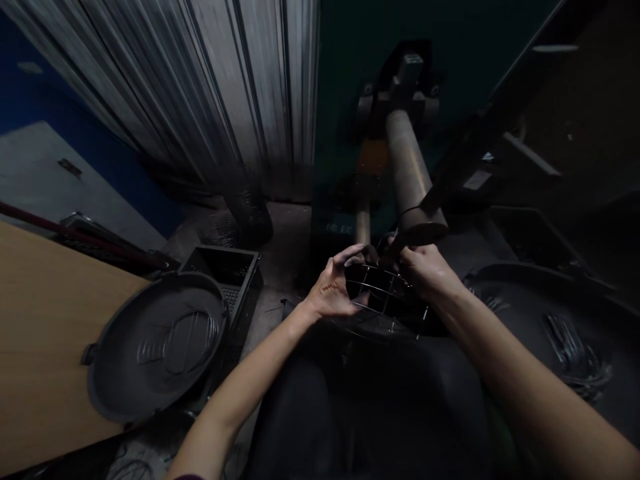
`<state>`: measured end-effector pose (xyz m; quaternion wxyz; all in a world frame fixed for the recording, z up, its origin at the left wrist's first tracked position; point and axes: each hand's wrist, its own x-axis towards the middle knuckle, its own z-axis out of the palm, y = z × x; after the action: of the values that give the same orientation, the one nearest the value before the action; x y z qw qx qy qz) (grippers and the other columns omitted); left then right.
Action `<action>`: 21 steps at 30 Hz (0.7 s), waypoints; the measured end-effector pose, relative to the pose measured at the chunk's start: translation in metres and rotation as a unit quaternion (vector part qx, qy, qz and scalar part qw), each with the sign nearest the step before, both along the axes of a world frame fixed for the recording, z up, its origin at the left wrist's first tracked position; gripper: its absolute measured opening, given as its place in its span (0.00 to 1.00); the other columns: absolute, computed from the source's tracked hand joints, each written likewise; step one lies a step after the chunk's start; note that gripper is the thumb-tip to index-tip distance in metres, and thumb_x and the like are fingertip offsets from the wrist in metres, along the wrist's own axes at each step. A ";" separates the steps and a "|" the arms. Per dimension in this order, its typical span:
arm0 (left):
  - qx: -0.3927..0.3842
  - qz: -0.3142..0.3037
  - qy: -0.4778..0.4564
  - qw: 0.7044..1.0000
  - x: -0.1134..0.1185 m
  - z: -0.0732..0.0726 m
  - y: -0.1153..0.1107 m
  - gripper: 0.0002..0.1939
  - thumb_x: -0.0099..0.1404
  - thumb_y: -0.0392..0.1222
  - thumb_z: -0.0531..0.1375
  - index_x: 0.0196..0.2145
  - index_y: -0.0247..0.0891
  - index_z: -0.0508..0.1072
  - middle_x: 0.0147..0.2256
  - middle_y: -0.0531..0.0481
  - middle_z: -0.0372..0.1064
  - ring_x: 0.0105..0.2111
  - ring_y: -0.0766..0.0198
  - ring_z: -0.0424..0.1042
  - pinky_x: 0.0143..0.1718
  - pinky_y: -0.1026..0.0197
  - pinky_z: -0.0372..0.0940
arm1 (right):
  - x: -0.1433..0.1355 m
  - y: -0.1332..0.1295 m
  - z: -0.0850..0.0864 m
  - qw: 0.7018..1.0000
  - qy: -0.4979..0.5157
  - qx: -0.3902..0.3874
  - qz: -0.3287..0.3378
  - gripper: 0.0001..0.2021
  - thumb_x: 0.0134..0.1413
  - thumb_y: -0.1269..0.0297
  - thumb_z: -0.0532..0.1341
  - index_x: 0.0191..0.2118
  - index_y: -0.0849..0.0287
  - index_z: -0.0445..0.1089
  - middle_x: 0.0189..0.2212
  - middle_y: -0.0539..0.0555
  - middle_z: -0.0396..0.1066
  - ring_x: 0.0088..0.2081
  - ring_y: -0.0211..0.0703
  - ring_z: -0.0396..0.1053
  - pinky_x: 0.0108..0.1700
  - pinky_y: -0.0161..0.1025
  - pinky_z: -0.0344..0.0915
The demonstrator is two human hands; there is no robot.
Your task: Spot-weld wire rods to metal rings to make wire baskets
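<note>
A round wire frame [387,292] with thin curved bars is held in front of my body, below the machine's thick metal cylinder [407,160]. My left hand [334,287] wraps round its left side, thumb below and fingers above. At the upper right of the frame, my right hand [427,267] is closed just under the cylinder's end; what its fingers grip is hidden in shadow. A thinner metal rod [363,223] stands behind the frame.
A round dark tray [150,380] with wire pieces lies at the left, beside a black crate [220,263]. Another dark tray [520,273] with bundled wires is at the right. A wooden board [50,333] fills the left edge.
</note>
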<state>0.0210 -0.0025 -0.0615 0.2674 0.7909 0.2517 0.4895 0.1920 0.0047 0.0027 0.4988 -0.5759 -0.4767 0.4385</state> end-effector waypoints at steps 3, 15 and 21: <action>0.004 -0.003 -0.007 1.000 0.000 -0.002 0.006 0.47 0.49 0.37 0.64 0.60 0.41 0.41 0.53 0.40 0.60 0.53 0.52 0.65 0.55 0.47 0.60 | 0.002 0.006 -0.008 1.000 0.023 -0.002 -0.017 0.18 0.33 0.52 0.68 0.19 0.58 0.60 0.14 0.47 0.59 0.17 0.32 0.55 0.18 0.32 0.52; 0.015 -0.027 -0.007 1.000 -0.005 0.002 0.017 0.46 0.50 0.40 0.65 0.60 0.43 0.42 0.52 0.41 0.58 0.44 0.59 0.70 0.46 0.50 0.68 | 0.002 0.016 -0.025 0.996 0.091 0.019 -0.016 0.16 0.38 0.55 0.68 0.24 0.59 0.62 0.17 0.45 0.61 0.18 0.32 0.57 0.19 0.31 0.54; 0.043 0.047 0.135 0.989 -0.011 0.018 0.020 0.31 0.48 0.43 0.67 0.49 0.39 0.62 0.55 0.42 0.54 0.59 0.45 0.54 0.59 0.42 0.56 | -0.002 0.016 -0.007 0.997 0.071 -0.006 0.007 0.10 0.50 0.61 0.63 0.31 0.61 0.64 0.20 0.47 0.66 0.20 0.32 0.62 0.21 0.30 0.59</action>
<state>0.0098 0.0174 -0.0431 0.1732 0.8478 0.3016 0.4003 0.1897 0.0206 -0.0048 0.5248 -0.5429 -0.4417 0.4844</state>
